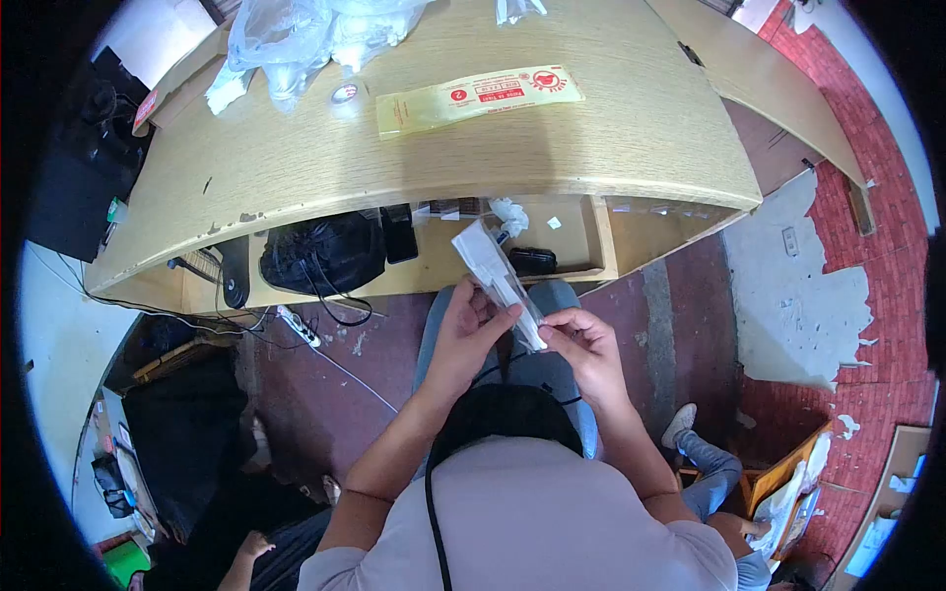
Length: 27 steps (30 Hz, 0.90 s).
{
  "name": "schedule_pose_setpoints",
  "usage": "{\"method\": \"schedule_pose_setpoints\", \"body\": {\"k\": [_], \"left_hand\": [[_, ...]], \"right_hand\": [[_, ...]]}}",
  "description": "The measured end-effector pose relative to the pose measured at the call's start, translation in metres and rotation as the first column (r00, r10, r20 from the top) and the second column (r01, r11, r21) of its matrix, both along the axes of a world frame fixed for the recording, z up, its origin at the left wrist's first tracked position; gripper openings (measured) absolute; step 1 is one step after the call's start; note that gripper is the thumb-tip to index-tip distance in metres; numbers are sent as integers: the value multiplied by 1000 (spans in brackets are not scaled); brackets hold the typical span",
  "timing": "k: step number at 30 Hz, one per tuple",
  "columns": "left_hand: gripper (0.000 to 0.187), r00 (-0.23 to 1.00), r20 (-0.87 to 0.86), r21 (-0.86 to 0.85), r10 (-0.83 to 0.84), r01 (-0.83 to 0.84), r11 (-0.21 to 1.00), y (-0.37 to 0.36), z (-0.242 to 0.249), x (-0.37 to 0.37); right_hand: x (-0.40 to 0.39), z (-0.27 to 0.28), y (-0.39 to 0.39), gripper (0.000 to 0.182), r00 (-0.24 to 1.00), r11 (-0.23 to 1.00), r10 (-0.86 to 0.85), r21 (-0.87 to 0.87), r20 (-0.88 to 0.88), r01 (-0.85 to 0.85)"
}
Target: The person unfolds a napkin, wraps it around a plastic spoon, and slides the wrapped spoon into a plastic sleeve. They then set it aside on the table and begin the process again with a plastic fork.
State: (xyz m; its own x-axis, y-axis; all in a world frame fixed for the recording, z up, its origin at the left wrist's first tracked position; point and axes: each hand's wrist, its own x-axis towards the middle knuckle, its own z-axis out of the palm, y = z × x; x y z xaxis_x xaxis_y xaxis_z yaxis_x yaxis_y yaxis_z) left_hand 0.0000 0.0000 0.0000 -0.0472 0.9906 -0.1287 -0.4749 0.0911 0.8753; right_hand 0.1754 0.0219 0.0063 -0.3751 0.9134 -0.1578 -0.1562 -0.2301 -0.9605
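Observation:
A long, clear plastic packet (485,261) with slim white pieces inside lies slanted between my hands, above my lap and in front of the open drawer. My left hand (467,330) is closed on its left edge, with the thumb across the middle. My right hand (583,347) pinches the lower right end between thumb and fingers. I cannot make out what the white pieces are. On the desk beyond lies a flat yellowish plastic wrapper (478,101) with red print, apart from both hands.
The wooden desk (611,163) holds clear plastic bags (286,39) and a small round container (345,94). Its drawer (572,231) holds a black bag (325,251), a black case (532,260) and crumpled tissue (509,217). A power strip (298,325) hangs at left. Other people sit on both sides.

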Motion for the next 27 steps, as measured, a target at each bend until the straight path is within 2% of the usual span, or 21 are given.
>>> {"method": "schedule_pose_setpoints", "body": {"k": [3, 6, 8, 12, 15, 18, 20, 27], "left_hand": [[56, 999, -29, -1, 23, -23, 1000, 2, 4, 4], [58, 998, 21, -5, 60, -60, 998, 3, 2, 5], [55, 996, 9, 14, 91, -91, 996, 3, 3, 2], [55, 991, 6, 13, 135, -135, 991, 4, 5, 1], [56, 992, 37, -12, 122, -122, 992, 3, 4, 2], [58, 992, 0, 57, 123, -123, 991, 5, 5, 4], [65, 997, 37, 74, 66, -69, 995, 3, 6, 4], [75, 999, 50, 125, -2, -4, 992, 3, 12, 1]], "right_hand": [[1, 2, 2, 6, 1000, 1000, -6, -21, -25, 6], [1, 1, 3, 8, 1000, 1000, 2, 11, -9, -2], [2, 4, 4, 10, 995, 994, -18, -111, -94, 7], [8, 5, 4, 11, 996, 996, 61, -63, -71, -65], [8, 1, 2, 9, 994, 999, 39, 3, -105, -39], [4, 3, 4, 7, 996, 997, 9, 76, -86, -2], [4, 0, 4, 5, 997, 994, -9, 108, -73, 17], [5, 2, 5, 5, 997, 996, -43, 73, -69, 48]]}}
